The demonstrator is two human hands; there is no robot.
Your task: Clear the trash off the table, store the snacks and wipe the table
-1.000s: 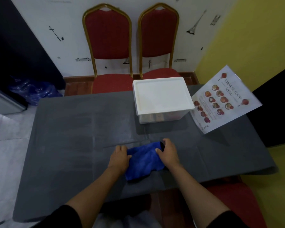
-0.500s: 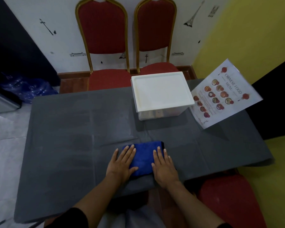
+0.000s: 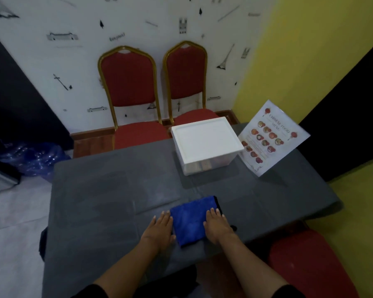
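Cloth (image 3: 193,219) lies folded near the table (image 3: 108,190) front edge, left hand (image 3: 160,227) and right hand (image 3: 216,225) flat, open, flanking it, gripping nothing; careless withdrawal could drag it off.

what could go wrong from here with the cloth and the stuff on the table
The blue cloth lies near the table's front edge under the left hand and right hand; a pull toward the body might drag it off. A wide sweep might knock over the propped menu card beside the storage box.
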